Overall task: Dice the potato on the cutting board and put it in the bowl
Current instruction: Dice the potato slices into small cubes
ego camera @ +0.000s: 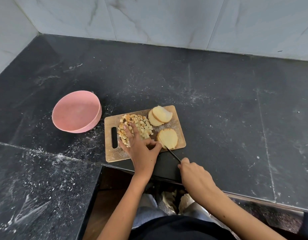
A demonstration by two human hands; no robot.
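1. Cutting board point(180, 134): wooden, lies on the black tabletop point(219, 101) close to its near edge, handle slot at the board's left end.
2. Diced potato point(142, 126): heap of small cubes on the left half of the board.
3. Potato slices point(160, 116): two thick rounds overlapping at the far right corner of the board, apart from the heap.
4. Potato slab point(168, 140): one round piece flat at the near right of the board, touching the knife blade at its near-left edge.
5. Left hand point(141, 149): lies over the near part of the diced heap, fingers straight and spread across the cubes; thumb and forefinger reach right toward the slab's left edge. Whether they touch it, cannot tell.
6. Right hand point(193, 172): beyond the near edge of the tabletop, fingers curled round the knife handle; handle itself hidden in the grip.
7. Knife point(173, 154): dark thin blade runs from the right hand up-left to the slab.
8. Bowl point(97, 113): pink, round, on the tabletop just left of the board, no potato inside.
9. Tabletop surface dusted with pale specks; marbled white tiles point(149, 18) behind.
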